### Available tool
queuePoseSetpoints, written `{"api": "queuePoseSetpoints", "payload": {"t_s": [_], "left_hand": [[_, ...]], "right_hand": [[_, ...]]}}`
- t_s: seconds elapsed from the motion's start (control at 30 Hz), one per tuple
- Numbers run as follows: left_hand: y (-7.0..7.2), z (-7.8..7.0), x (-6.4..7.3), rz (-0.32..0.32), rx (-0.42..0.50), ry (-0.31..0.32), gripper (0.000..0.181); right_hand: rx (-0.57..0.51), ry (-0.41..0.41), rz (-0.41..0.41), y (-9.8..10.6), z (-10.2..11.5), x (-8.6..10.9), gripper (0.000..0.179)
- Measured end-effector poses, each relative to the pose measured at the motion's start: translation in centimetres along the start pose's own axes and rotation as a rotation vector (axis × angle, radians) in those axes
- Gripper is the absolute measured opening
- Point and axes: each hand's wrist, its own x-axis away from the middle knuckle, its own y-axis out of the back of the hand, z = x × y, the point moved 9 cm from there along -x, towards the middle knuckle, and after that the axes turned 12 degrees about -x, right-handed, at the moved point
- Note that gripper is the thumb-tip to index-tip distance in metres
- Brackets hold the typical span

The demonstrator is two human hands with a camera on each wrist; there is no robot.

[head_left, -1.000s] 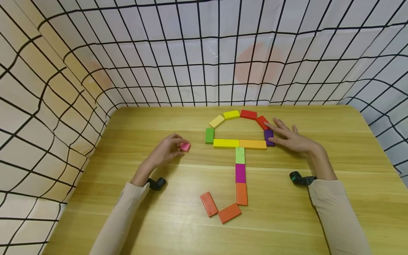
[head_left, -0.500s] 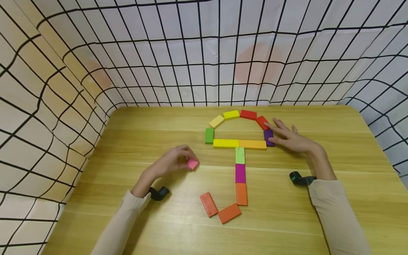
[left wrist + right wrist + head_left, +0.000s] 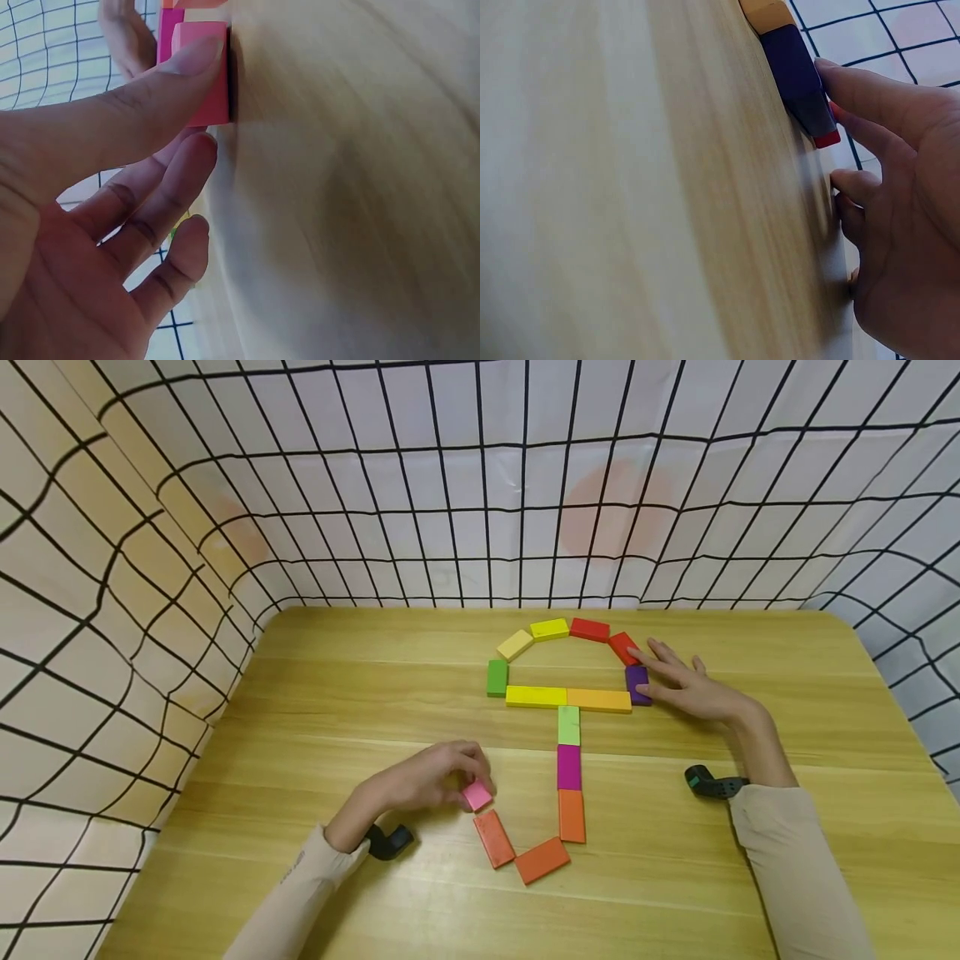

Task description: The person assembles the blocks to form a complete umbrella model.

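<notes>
My left hand pinches a pink block between thumb and fingers, right by the upper end of a tilted orange-red block. In the left wrist view the thumb lies across the pink block's face, low over the wood. At the arch's right end, my right hand spreads relaxed fingers, with its thumb on the purple block and its index fingertip at the slanted red block. The right wrist view shows the thumb tip against the purple block.
Several coloured blocks form an umbrella outline on the wooden table: an arch, a bar of yellow and orange-yellow, a stem with a magenta block, and a hook with a lower orange block. Black netting surrounds the table.
My left hand has carried the pink block toward me and to the right, from left of the arch down to the hook's tip. The right hand has stayed in place.
</notes>
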Motion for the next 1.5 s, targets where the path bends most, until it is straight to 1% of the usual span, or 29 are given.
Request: {"api": "queuePoseSetpoints", "payload": {"t_s": [0.1, 0.2, 0.37, 0.53, 0.67, 0.8, 0.93, 1.2, 1.33, 1.5], "left_hand": [[-0.4, -0.1, 0.0, 0.031, 0.013, 0.025, 0.026], [-0.5, -0.3, 0.1, 0.049, 0.012, 0.030, 0.028], [-0.7, -0.6, 0.2, 0.041, -0.001, 0.001, 0.032], [-0.8, -0.6, 0.4, 0.052, 0.026, 0.003, 0.030], [-1.0, -0.6, 0.5, 0.061, 0.050, -0.003, 0.028], [-1.1, -0.8, 0.5, 0.059, 0.044, -0.013, 0.029], [-1.1, -0.8, 0.5, 0.057, 0.040, -0.013, 0.028], [-1.1, -0.8, 0.5, 0.047, 0.039, -0.008, 0.027], [-1.0, -0.8, 0.5, 0.047, 0.038, -0.008, 0.027], [-1.0, -0.9, 0.4, 0.054, 0.043, -0.006, 0.028]], "right_hand": [[0.003, 0.002, 0.000, 0.0, -0.1, -0.1, 0.071], [-0.005, 0.003, 0.002, 0.1, -0.1, 0.0, 0.071], [-0.001, 0.012, 0.007, 0.1, 0.1, -0.1, 0.071], [0.024, 0.027, 0.014, 0.0, 0.1, -0.3, 0.071], [0.020, 0.027, 0.012, 0.0, 0.0, -0.3, 0.070], [0.012, 0.018, 0.013, -0.1, -0.1, -0.3, 0.068], [0.013, -0.003, 0.012, -0.2, -0.1, -0.2, 0.069], [0.016, 0.011, 0.015, -0.2, 0.1, -0.5, 0.072], [0.023, 0.012, -0.002, -0.2, 0.0, -0.7, 0.075], [0.041, -0.006, -0.001, -0.1, -0.1, -0.5, 0.076]]}}
